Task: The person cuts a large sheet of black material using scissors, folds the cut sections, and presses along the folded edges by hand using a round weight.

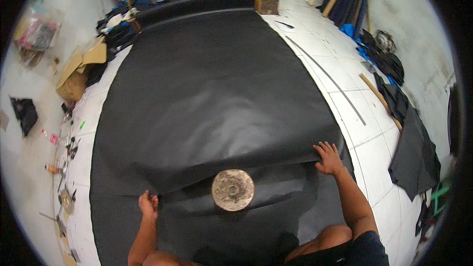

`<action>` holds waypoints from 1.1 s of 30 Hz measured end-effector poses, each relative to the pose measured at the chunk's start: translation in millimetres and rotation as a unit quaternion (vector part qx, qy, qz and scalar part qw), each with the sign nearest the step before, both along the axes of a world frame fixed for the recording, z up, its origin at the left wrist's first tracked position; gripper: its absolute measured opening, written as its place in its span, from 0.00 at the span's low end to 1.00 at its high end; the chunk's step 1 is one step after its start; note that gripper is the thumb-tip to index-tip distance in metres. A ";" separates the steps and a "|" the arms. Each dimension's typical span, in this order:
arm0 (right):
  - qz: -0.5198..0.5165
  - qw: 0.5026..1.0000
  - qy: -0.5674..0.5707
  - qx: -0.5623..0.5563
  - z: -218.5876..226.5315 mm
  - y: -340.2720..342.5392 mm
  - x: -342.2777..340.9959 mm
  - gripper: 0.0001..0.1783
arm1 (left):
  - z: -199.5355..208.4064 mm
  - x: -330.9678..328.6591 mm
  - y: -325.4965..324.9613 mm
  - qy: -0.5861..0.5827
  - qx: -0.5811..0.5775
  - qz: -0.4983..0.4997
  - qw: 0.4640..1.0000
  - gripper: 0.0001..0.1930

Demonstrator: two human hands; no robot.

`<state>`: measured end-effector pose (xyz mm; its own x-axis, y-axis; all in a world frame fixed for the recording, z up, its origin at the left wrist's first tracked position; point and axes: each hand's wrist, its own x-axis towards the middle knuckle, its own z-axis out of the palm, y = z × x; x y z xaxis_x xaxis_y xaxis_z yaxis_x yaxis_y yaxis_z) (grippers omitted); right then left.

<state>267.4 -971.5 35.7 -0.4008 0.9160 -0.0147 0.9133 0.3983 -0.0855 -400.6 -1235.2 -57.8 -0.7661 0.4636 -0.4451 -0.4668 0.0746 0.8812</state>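
Left of the round block (233, 190), we pinch the black sheet (207, 79) with our left hand (149, 205); right of the block, our right hand (328, 158) rests on the sheet, fingers spread.

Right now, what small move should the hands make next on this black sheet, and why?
Probably ease the crease flat with the right hand, whose fingers are spread on the black sheet: the crease runs across toward the curled left hand, passing the round disc.
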 end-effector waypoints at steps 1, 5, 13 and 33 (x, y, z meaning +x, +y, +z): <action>0.031 0.999 -0.007 0.039 18.1 -6.4 -25.5 0.34 | 3.3 15.1 10.8 0.000 -0.023 0.009 1.000 0.14; 0.166 0.978 0.088 -0.090 85.8 -54.0 -162.4 0.34 | 6.4 28.1 16.6 -0.129 0.037 -0.024 0.991 0.31; 0.398 0.915 -0.003 -0.060 22.8 -80.2 -254.1 0.26 | 14.1 74.1 47.3 -0.138 -0.036 -0.183 0.973 0.30; 0.401 0.890 0.074 -0.206 57.1 -201.5 -193.2 0.18 | -29.9 67.0 15.1 -0.140 -0.068 -0.185 0.970 0.31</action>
<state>74.2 -1173.1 92.8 -0.9484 0.2643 -0.1749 0.3164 0.8235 -0.4709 -333.6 -1220.2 -87.7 -0.3986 0.6064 -0.6881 -0.6047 0.3904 0.6943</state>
